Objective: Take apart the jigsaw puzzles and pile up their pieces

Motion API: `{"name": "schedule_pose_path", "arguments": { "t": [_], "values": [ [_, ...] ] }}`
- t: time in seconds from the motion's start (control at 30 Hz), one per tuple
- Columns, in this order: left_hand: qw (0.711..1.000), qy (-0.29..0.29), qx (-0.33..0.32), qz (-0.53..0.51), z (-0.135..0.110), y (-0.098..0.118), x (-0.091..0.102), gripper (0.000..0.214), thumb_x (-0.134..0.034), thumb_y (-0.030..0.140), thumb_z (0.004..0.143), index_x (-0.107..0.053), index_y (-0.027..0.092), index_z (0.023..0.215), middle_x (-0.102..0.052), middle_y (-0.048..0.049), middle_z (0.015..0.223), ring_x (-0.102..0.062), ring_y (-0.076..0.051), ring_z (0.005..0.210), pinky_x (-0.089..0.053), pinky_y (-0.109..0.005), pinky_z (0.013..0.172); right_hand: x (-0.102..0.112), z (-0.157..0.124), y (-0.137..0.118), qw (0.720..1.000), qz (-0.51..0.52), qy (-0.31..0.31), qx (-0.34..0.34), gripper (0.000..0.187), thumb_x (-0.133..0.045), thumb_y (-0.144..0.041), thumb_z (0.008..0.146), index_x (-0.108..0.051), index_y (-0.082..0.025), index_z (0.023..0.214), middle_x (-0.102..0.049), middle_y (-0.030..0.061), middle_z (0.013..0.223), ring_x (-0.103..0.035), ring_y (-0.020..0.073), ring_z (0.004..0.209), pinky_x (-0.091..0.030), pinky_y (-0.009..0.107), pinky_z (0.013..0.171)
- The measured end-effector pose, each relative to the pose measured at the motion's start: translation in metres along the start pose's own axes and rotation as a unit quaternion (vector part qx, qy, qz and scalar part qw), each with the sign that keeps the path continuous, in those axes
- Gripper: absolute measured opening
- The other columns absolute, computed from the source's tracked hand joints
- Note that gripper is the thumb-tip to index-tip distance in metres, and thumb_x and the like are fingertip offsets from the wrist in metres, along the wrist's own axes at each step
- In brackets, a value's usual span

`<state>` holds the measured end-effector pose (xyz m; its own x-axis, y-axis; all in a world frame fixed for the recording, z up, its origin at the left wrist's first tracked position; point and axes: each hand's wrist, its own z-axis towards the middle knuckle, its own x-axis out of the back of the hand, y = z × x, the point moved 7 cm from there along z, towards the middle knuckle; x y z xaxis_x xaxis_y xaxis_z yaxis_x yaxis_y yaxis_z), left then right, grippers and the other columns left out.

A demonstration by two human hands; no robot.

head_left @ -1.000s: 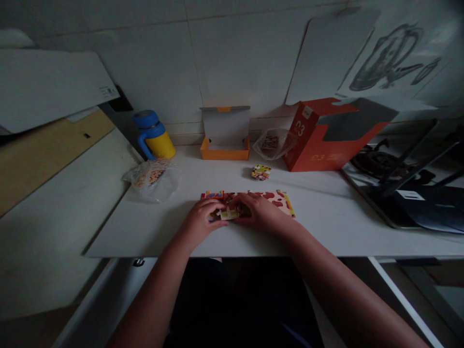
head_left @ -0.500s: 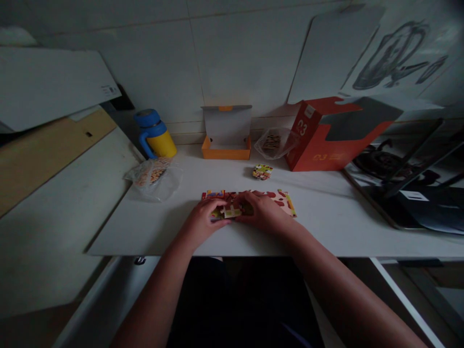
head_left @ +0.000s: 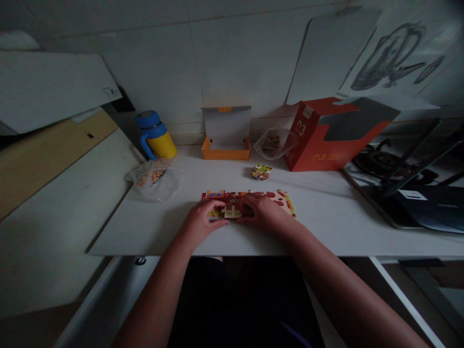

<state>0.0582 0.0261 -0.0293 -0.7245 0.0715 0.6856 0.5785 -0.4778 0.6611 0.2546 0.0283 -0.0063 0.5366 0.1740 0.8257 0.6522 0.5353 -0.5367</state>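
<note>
A strip of joined jigsaw puzzle [head_left: 282,196] in red, cream and yellow-green lies flat near the table's front edge. My left hand [head_left: 204,217] curls around its left part, thumb at the near edge and fingers over the top. From the other side my right hand [head_left: 264,212] bends over the middle of the strip, fingers and thumb gripping it. A pale puzzle piece [head_left: 232,211] with tabs shows between the two hands; I cannot tell whether it is fully seated. Part of the strip is hidden beneath my fingers. Beyond it sits a small pile of puzzle pieces [head_left: 261,172].
An open orange box [head_left: 226,153] stands against the wall. Clear bags [head_left: 159,181] with small sticks, a blue-yellow flask [head_left: 162,142] and a large red box [head_left: 326,150] are around the white table [head_left: 145,232]. A stove [head_left: 384,193] is at the right.
My fingers have shifted only very slightly around the puzzle. The pale piece stays between my hands, and the other things have not moved.
</note>
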Motion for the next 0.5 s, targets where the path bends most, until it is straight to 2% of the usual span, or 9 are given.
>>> {"name": "schedule_pose_path", "arguments": {
  "t": [0.07,0.17,0.37,0.5],
  "values": [
    [1.0,0.004,0.0,-0.003,-0.001,0.0,0.003,0.05,-0.094,0.029,0.074,-0.07,0.025,0.118,-0.076,-0.0073,0.12,-0.073,-0.026,0.109,-0.059,-0.042,0.098,0.0,-0.003,0.002,1.0,0.002,0.001,0.001,0.037,-0.09,-0.033,0.08,-0.065,-0.02,0.104,-0.07,0.009,0.11,-0.064,0.0236,0.095,-0.046,0.032,0.079],
    [1.0,0.01,0.018,-0.015,-0.004,-0.005,0.007,0.045,-0.091,0.029,0.078,-0.07,0.024,0.117,-0.076,-0.0069,0.116,-0.073,-0.024,0.105,-0.061,-0.04,0.093,0.001,-0.01,0.007,1.0,-0.005,0.002,-0.02,0.049,-0.091,-0.037,0.08,-0.066,-0.02,0.118,-0.069,0.0129,0.123,-0.065,0.0281,0.109,-0.049,0.038,0.091],
    [1.0,0.0,0.0,0.005,-0.003,-0.001,0.007,0.023,-0.083,0.019,0.083,-0.074,0.025,0.104,-0.077,-0.0027,0.106,-0.073,-0.022,0.101,-0.06,-0.039,0.093,-0.001,-0.015,0.012,0.999,-0.007,0.016,-0.04,0.039,-0.083,-0.032,0.087,-0.067,-0.022,0.121,-0.071,0.0132,0.121,-0.066,0.0298,0.112,-0.051,0.041,0.094],
    [1.0,-0.006,0.0,-0.007,-0.002,0.002,0.005,0.02,-0.082,0.019,0.084,-0.074,0.025,0.102,-0.077,-0.003,0.105,-0.073,-0.022,0.1,-0.061,-0.037,0.089,-0.002,-0.012,0.009,0.999,0.009,0.024,-0.028,0.032,-0.082,-0.028,0.087,-0.068,-0.023,0.116,-0.073,0.0106,0.115,-0.066,0.0287,0.109,-0.05,0.04,0.093]
  ]
}}
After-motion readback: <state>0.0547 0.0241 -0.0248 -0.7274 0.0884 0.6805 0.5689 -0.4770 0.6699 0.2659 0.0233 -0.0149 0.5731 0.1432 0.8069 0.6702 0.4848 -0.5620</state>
